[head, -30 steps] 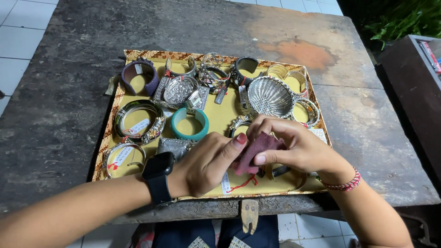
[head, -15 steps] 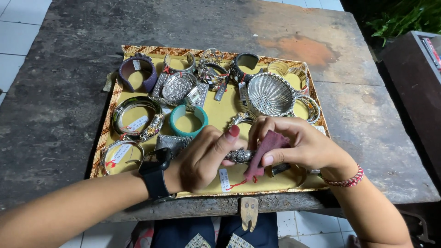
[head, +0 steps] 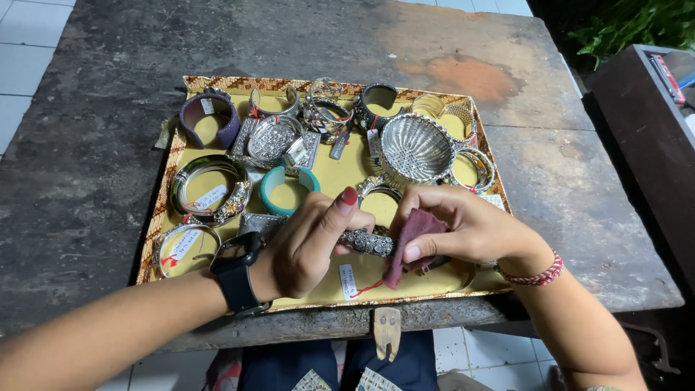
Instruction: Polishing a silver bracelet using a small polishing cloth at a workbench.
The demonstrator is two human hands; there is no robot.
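My left hand [head: 308, 242], with a black watch on its wrist, grips a carved silver bangle [head: 365, 242] over the front of a yellow tray [head: 329, 177]. A white tag on red thread [head: 350, 281] hangs from the bangle. My right hand [head: 463, 228], a red braided band on its wrist, pinches a maroon cloth [head: 413, 242] against the bangle's right side. Both hands hover just above the tray's near edge.
The tray sits on a dark weathered table [head: 94, 174] and holds several bracelets: a purple cuff [head: 208, 119], a teal bangle [head: 288, 188], a ribbed silver shell dish [head: 416, 148], wide silver bangles [head: 210, 190]. A dark cabinet [head: 644, 130] stands at right.
The bangle has turned in my left hand and its carved side now faces up. My right hand has slid the maroon cloth along it to the right.
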